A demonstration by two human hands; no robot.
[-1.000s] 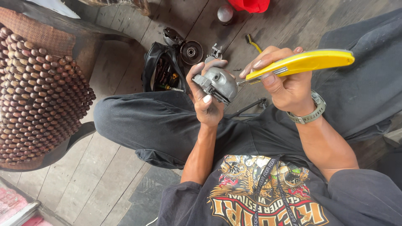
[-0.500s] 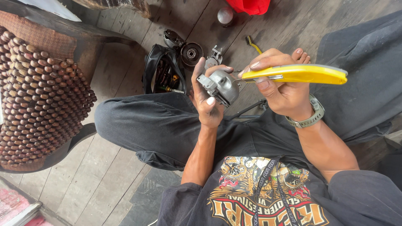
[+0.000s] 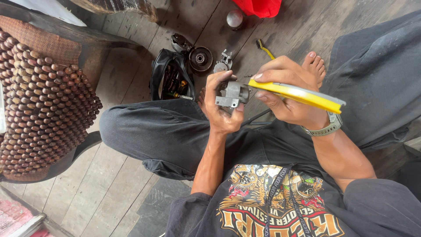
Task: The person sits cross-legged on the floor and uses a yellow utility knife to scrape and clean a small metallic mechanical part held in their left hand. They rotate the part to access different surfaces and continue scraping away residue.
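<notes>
Gripping a small grey metal part [image 3: 232, 94] at the middle of the frame, my left hand [image 3: 221, 109] curls its fingers tight around it. My right hand [image 3: 289, 94] clasps a yellow-handled tool [image 3: 298, 94], its tip touching the part. Just above, on the worn wooden plank floor [image 3: 109, 193], sit an open black tool pouch [image 3: 169, 79], a round metal piece [image 3: 201, 58] and a small yellow brush [image 3: 264, 48]. A red bag [image 3: 258, 6] lies at the top edge. A brown beaded seat cover [image 3: 39, 101] fills the left side.
</notes>
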